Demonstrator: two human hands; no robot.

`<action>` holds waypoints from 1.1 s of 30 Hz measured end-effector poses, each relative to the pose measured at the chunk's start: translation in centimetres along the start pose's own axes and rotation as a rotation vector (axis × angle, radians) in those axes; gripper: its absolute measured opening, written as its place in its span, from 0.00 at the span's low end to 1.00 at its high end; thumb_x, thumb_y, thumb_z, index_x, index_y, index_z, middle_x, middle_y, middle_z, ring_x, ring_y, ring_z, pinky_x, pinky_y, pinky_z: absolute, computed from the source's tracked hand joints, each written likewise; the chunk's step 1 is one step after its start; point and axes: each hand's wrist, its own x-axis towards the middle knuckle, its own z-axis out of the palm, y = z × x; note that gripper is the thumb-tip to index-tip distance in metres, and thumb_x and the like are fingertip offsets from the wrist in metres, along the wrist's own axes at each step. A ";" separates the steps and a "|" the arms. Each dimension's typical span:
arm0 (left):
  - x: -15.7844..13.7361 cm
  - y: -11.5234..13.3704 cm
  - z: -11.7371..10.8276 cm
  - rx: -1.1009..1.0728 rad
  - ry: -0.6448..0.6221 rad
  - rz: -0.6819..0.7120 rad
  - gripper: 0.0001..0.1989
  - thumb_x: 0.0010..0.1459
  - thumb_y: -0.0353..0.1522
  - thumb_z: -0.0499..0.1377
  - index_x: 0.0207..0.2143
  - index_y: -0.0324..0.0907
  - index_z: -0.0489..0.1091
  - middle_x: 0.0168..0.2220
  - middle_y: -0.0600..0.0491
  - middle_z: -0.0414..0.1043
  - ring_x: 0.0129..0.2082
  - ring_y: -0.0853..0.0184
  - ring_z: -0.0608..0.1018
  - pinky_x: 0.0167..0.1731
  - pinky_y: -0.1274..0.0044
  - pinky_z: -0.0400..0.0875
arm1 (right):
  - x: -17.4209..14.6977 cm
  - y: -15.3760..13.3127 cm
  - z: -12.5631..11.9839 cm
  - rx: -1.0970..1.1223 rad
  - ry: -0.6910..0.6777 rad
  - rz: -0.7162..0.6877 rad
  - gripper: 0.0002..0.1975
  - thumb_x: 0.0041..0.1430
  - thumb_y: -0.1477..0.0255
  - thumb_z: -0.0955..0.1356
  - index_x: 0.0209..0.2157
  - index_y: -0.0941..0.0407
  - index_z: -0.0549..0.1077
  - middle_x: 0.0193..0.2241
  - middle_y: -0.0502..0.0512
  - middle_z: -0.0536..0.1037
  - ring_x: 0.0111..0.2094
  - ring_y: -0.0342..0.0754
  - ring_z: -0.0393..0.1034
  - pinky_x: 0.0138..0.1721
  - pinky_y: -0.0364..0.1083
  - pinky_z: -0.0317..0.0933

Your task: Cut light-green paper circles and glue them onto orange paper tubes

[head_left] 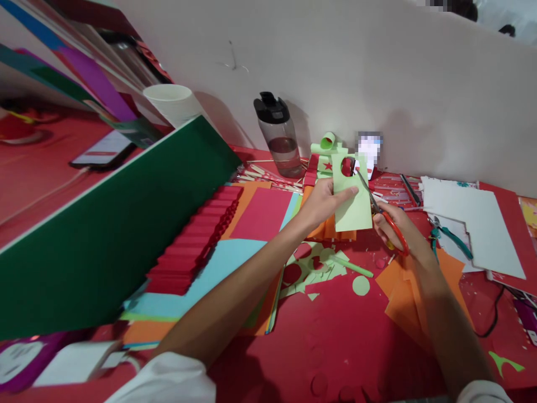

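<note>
My left hand is closed on a light green sheet of paper, with the thumb lying across its front. Near its top left the sheet has a round cut-out hole. My right hand grips scissors with orange-red handles. Their blades reach up to the sheet's right part; whether they are parted there I cannot tell. Below the hands lie a pale green paper disc, a green marker-like stick and green paper scraps with round holes. Orange paper pieces lie under my right forearm.
Folded red paper strips lie on coloured sheets, beside a green board. A water bottle and a phone stand by the white partition. Teal-handled cutters and white card lie at the right.
</note>
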 end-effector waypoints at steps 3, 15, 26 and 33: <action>0.0 0.0 0.0 0.004 0.001 0.000 0.17 0.56 0.43 0.70 0.39 0.38 0.78 0.41 0.46 0.84 0.37 0.62 0.83 0.38 0.71 0.78 | 0.1 0.1 0.0 -0.003 -0.006 0.009 0.32 0.64 0.36 0.65 0.42 0.53 0.71 0.22 0.46 0.67 0.19 0.44 0.60 0.21 0.45 0.55; 0.0 -0.1 -0.1 0.022 -0.049 -0.026 0.21 0.51 0.45 0.71 0.39 0.38 0.79 0.35 0.48 0.83 0.35 0.61 0.82 0.36 0.71 0.78 | 0.2 0.6 -0.1 0.015 -0.026 0.012 0.43 0.60 0.31 0.62 0.55 0.54 0.73 0.26 0.48 0.69 0.22 0.45 0.63 0.22 0.46 0.59; -0.1 0.3 0.1 -0.002 -0.041 -0.038 0.21 0.49 0.45 0.73 0.37 0.38 0.80 0.35 0.48 0.83 0.34 0.61 0.82 0.36 0.70 0.78 | 0.3 0.3 0.1 0.011 0.005 0.011 0.38 0.61 0.33 0.64 0.49 0.53 0.74 0.23 0.47 0.67 0.19 0.44 0.61 0.20 0.46 0.56; -0.2 0.7 -0.3 0.067 -0.035 -0.067 0.16 0.53 0.43 0.71 0.33 0.39 0.78 0.32 0.48 0.82 0.32 0.61 0.82 0.32 0.72 0.77 | 0.3 0.5 -0.1 -0.005 0.007 0.028 0.40 0.60 0.32 0.64 0.51 0.54 0.74 0.23 0.48 0.67 0.19 0.45 0.61 0.21 0.46 0.56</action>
